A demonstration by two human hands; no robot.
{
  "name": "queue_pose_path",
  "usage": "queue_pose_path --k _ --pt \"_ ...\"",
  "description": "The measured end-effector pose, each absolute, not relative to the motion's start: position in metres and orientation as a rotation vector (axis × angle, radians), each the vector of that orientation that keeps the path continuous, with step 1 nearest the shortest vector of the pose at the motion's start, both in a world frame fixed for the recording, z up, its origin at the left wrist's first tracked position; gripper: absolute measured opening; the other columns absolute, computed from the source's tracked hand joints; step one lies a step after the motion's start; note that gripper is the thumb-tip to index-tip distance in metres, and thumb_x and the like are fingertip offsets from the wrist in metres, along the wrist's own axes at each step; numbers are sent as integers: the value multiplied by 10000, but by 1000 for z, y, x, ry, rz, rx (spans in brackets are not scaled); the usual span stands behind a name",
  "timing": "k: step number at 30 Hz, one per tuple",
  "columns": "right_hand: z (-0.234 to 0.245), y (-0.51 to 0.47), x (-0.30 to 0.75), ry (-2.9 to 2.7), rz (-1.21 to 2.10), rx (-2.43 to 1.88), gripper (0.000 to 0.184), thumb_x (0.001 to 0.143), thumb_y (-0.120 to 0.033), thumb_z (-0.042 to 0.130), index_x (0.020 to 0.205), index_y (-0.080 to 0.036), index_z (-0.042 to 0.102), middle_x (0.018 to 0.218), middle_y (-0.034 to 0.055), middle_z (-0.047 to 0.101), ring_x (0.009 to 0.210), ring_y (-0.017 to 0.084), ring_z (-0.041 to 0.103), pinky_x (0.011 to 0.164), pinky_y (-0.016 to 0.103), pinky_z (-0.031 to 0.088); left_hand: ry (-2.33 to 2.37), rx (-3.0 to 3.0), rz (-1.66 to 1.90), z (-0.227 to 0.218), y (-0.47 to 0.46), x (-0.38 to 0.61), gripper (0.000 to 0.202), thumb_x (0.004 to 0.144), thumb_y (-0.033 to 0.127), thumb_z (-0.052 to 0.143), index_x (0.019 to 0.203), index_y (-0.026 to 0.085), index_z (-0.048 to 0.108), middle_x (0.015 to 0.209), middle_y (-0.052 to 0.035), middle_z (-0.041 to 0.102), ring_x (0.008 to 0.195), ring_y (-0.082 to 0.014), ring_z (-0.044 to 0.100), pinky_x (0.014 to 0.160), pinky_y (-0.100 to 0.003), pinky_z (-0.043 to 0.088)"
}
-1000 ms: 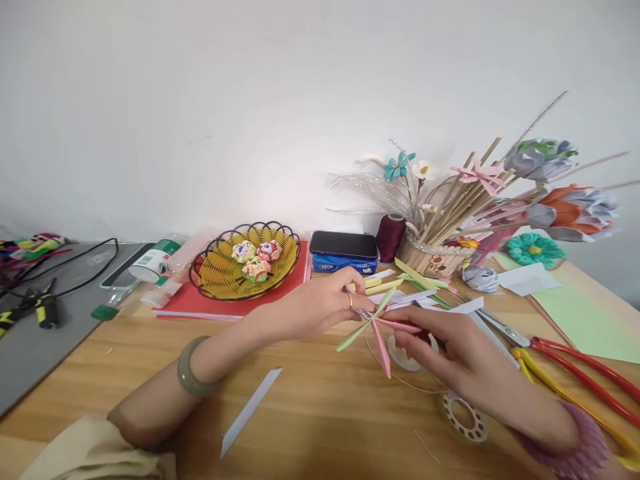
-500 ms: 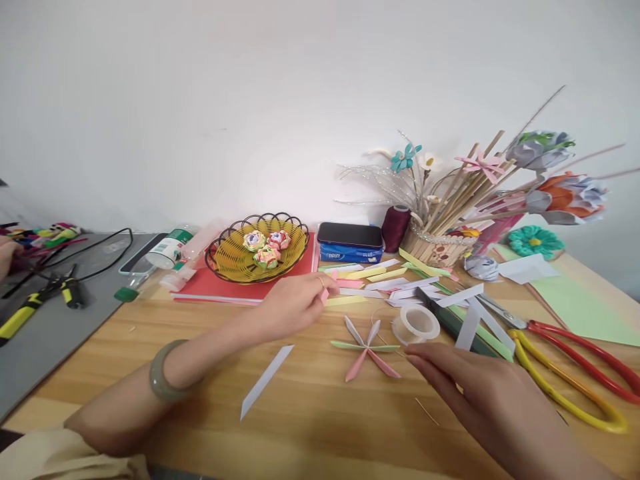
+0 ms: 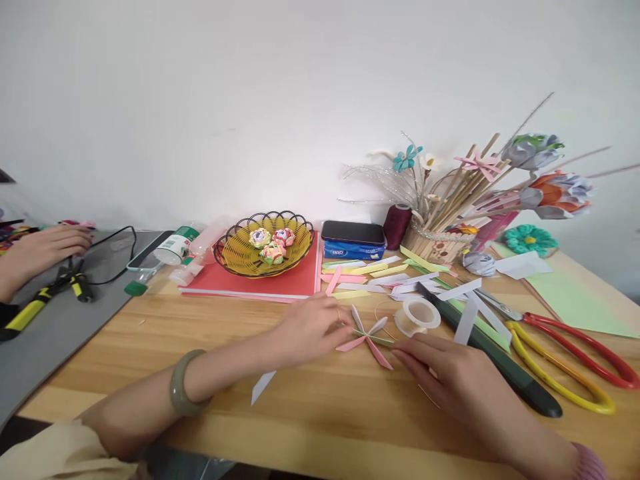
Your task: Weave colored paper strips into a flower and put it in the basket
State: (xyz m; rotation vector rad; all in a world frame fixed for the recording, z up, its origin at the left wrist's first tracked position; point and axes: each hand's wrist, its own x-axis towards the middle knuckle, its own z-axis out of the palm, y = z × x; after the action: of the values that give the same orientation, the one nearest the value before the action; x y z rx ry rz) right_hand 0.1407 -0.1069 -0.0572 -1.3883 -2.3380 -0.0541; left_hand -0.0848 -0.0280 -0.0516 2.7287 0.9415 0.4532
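Note:
A small paper flower (image 3: 367, 335) with white, green and pink petals is just above the wooden table (image 3: 320, 413). My left hand (image 3: 315, 330) closes its fingertips on the flower's left side, hiding part of a green petal. My right hand (image 3: 445, 373) is pinched at the right petal tip, on a thin wire that is mostly hidden by the fingers. A white spool (image 3: 418, 316) stands just behind my right fingertips. A pink paper strip (image 3: 333, 280) sticks up behind my left hand. Partly under my left forearm lies a white paper strip (image 3: 263, 387).
Paper strips (image 3: 367, 270), a green-handled knife (image 3: 500, 373) and red-and-yellow scissors (image 3: 575, 347) lie right. Behind are a woven basket (image 3: 230, 257) with paper flowers, a blue box (image 3: 353, 250) and a flower pot (image 3: 433, 243). Another person's hand (image 3: 50, 250) is above pliers (image 3: 30, 313) at left.
My left hand moved from the strip pile right and nearer, onto the flower. My right hand shifted slightly left to the petal tip. The other person's hand came further into view.

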Motion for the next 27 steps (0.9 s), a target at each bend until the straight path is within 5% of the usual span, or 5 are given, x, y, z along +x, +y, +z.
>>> queue_pose_path --k 4,8,17,23,27 --pt "-60 -104 143 -2400 -76 -1498 232 930 -255 385 938 -195 610 870 64 674 690 175 633 576 286 466 1087 2687 470 -48 -30 -89 294 897 290 386 836 180 651 773 -24 668 769 -157 591 644 -266 444" --pt "-57 -102 131 -2432 -79 -1525 224 916 -281 420 820 -193 603 719 31 655 615 174 631 515 265 437 1015 2712 413 -55 -40 -84 331 874 405 426 752 192 648 733 1 675 694 -143 607 636 -261 443" --pt "-58 -102 120 -2334 -15 -1504 292 908 -289 437 681 -196 598 620 18 616 525 166 583 469 275 377 941 2782 480 -64 -35 -87 246 864 341 479 769 197 654 768 14 673 723 -135 618 610 -239 461" --pt "-41 -86 131 -1999 116 -1511 288 893 -375 424 988 -176 609 1025 123 624 970 269 568 777 408 447 944 2812 798 -53 -17 -96 242 890 281 444 917 235 680 904 -30 669 869 -129 616 710 -241 491" --pt "-26 -72 127 -1930 481 -1480 315 862 -439 465 982 -192 618 966 72 672 854 214 619 705 323 497 692 2945 1287 -47 -13 -90 182 856 212 505 841 190 685 810 -34 672 815 -127 616 691 -227 502"
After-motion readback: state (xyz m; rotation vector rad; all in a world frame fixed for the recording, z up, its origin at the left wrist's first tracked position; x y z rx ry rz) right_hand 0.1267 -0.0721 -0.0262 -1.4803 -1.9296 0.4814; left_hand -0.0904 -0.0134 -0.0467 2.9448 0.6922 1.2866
